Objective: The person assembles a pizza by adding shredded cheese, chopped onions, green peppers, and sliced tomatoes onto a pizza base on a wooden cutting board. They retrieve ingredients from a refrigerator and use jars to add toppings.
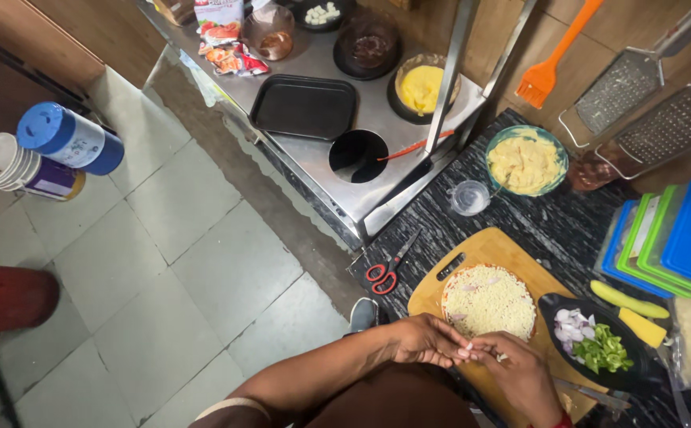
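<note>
Touching fingertips: left hand (423, 339), right hand (520, 371); round pizza (488, 302) beside, w/o long axis

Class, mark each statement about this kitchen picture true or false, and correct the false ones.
1. Both hands, the left hand and the right hand, meet at the near edge of the wooden cutting board. True.
2. The round base on the board is topped with grated cheese. True.
3. The scissors have blue handles. False: the handles are red.
4. The dark dish beside the board holds only tomatoes. False: it holds chopped onion and green pepper.
5. The brush hanging on the wall is orange. True.
</note>
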Demonstrator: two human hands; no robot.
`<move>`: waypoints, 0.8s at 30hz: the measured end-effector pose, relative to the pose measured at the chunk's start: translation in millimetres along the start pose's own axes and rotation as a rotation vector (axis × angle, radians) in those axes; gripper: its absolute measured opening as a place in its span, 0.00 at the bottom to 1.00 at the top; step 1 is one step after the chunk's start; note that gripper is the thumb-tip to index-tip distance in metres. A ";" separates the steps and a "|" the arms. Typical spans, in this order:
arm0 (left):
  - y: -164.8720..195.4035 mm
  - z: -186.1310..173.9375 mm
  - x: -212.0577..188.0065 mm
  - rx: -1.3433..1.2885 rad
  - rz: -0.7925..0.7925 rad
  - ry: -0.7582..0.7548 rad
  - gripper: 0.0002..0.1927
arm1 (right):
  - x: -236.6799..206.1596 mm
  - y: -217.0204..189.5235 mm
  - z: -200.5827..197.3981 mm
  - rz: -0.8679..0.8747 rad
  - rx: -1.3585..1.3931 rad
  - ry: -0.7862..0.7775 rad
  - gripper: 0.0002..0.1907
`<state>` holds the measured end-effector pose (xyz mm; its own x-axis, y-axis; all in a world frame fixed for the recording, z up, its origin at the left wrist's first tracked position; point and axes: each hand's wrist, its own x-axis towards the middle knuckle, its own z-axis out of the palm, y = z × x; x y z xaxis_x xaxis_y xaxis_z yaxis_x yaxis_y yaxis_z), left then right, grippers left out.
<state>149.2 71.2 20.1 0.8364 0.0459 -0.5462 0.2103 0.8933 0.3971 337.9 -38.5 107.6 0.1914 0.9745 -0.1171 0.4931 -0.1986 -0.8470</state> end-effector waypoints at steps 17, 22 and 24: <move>-17.6 -4.3 7.8 -0.169 0.036 -0.040 0.13 | -15.9 0.4 0.8 -0.152 -0.111 0.023 0.07; -21.8 -15.9 6.6 -0.174 0.038 0.190 0.15 | -37.7 24.8 6.0 -0.190 0.147 0.053 0.04; -13.7 -20.5 1.2 -0.149 0.047 0.291 0.14 | -35.8 38.0 1.1 0.273 0.360 0.093 0.04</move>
<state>137.0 68.1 -1.1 0.6588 0.1953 -0.7265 0.0809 0.9417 0.3265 348.8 -80.9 79.0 0.3570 0.8747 -0.3278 0.0911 -0.3818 -0.9197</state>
